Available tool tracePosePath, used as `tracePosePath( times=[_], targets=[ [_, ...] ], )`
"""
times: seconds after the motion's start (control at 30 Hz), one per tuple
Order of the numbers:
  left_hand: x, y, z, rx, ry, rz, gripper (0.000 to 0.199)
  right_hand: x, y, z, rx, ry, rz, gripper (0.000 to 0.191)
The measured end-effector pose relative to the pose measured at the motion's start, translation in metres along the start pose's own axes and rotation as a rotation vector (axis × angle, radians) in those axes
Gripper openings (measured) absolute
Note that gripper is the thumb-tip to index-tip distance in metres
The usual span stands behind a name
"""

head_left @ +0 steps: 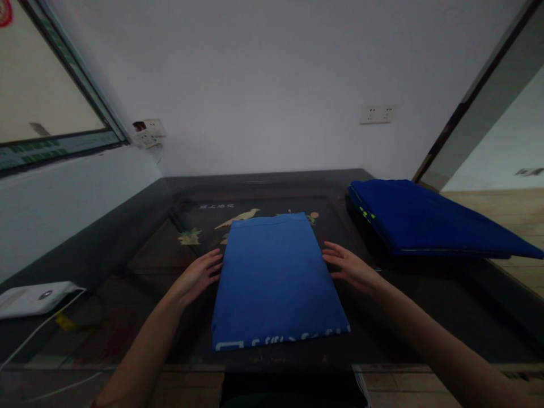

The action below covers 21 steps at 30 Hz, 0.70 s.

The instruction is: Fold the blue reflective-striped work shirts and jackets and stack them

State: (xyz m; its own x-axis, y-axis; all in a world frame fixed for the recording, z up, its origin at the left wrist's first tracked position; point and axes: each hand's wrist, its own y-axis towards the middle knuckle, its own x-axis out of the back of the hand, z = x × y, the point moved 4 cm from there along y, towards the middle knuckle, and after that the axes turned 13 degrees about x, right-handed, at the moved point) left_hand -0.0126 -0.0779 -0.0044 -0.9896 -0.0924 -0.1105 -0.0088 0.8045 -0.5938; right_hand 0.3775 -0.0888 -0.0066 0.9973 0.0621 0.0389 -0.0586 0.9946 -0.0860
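A flat, folded piece of blue cloth [276,277] lies on the dark glossy table straight in front of me, with white printed marks along its near edge. My left hand [199,276] rests at the cloth's left side, fingers stretched out and their tips at its edge. On the opposite side my right hand [346,266] has its fingers spread, the tips at the right edge. Neither hand grips the cloth. What the cloth is when unfolded cannot be made out.
A stack of darker blue folded fabric [425,221] sits on the table's right side, overhanging the edge. At the left is a white device [36,299] with a cable. The table [140,226] meets a wall with sockets [378,114].
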Motion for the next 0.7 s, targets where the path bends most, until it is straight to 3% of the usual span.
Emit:
tracePosePath(
  times=[0.2,0.3,0.43,0.57,0.7],
  targets=[
    [-0.015,0.016,-0.017,0.113,0.113,0.138,0.020,-0.032,0.010,-0.001,-0.111,0.187,0.119,0.049],
    [-0.023,0.023,-0.018,0.173,0.202,0.137,0.036,-0.038,0.016,-0.007,-0.062,0.116,0.129,0.043],
    [-0.027,0.024,-0.018,0.150,0.236,0.146,0.068,-0.038,0.021,-0.011,0.110,0.005,0.104,0.048],
    [-0.039,0.020,-0.023,0.128,0.294,0.265,0.092,-0.032,0.021,-0.001,0.232,-0.062,0.100,0.045],
    [-0.079,0.019,-0.048,0.001,0.391,0.375,0.090,0.001,0.019,0.031,0.291,-0.062,0.073,0.044]
  ],
)
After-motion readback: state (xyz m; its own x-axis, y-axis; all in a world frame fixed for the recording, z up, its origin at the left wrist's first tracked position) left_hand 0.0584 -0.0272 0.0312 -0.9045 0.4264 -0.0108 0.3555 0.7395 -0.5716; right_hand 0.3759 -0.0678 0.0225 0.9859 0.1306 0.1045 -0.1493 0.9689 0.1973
